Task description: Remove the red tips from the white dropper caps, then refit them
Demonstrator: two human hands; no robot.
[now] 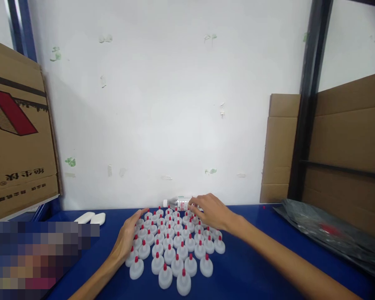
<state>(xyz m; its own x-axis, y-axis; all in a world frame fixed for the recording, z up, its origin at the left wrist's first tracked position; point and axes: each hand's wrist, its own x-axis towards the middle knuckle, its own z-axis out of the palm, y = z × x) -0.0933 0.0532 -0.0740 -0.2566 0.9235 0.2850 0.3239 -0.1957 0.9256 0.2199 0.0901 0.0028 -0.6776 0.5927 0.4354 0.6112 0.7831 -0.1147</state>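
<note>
Many small translucent white bottles with pointed red caps stand upright in a cluster on the blue tabletop. Along the cluster's left side lies my left hand, open, fingers stretched forward beside the outer bottles. My right hand reaches over the back right of the group, fingers bent and apart, with no held object showing. Its fingertips are close to the rear red caps and overlap a clear plastic drink bottle, which rests on its side against the wall. Whether they touch either is hard to tell.
Two white rounded objects lie at the back left. A printed cardboard box stands left, and cardboard panels stand right. Dark plastic sheeting covers the right table edge. A white wall closes off the back.
</note>
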